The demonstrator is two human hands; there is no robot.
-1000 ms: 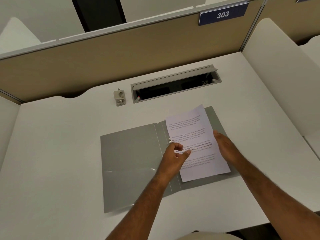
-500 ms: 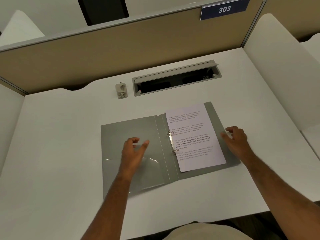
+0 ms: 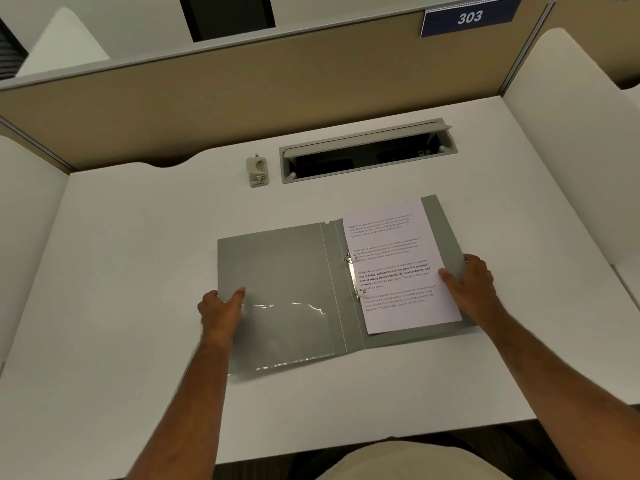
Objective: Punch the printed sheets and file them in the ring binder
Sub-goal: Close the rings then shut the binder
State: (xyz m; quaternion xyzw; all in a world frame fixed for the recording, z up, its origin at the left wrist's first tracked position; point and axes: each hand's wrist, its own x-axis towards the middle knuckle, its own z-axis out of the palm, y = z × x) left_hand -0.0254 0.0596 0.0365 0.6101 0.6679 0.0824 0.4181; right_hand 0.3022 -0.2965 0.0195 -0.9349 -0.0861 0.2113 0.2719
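The left hand (image 3: 221,308) pinches the outer edge of the ring binder's (image 3: 277,268) open cover while the right hand (image 3: 472,284) grips the opposite edge, thumb on the printed sheets (image 3: 398,268) threaded on the rings (image 3: 353,275) between them; swing the cover over evenly, holding the pages flat.

White counter (image 3: 138,258) in a study carrel. Tan partition (image 3: 242,88) along the back, topped by a grey rail (image 3: 207,53). Blue plate (image 3: 469,18) reading 303 at its upper right. White curved side dividers, left (image 3: 20,220) and right (image 3: 568,133). Grey cable tray (image 3: 367,152) set into the counter, flap raised, dark inside. Notch (image 3: 169,163) cut in the counter's back edge. Dark panel (image 3: 228,15) beyond the partition. Dim, even light.
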